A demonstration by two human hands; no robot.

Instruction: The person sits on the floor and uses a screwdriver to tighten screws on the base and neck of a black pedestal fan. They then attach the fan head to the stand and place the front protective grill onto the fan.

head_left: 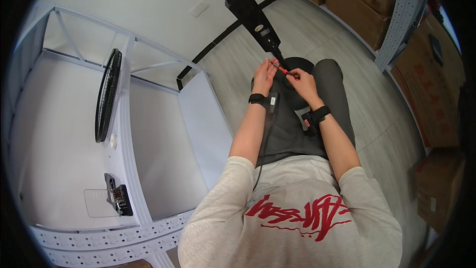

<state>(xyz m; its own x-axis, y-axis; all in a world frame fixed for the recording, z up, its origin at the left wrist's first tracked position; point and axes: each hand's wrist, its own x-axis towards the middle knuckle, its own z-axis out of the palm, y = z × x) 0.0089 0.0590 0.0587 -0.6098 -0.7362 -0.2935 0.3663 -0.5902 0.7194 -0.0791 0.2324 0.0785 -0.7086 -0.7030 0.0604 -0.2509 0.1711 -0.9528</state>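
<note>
Grey floor point(379, 114), red-printed carton point(427, 89), red-lettered shirt point(292, 228), hand-held tool point(284, 70).

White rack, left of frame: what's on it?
A round black grille, nearly edge-on, a small white round piece and a black object beside a clear panel. Whatever the grille covers can't be seen.

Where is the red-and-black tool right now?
In the head view, the red-and-black tool is right of centre in the upper half, held in the right hand beside the left hand, near the black pole.
</note>
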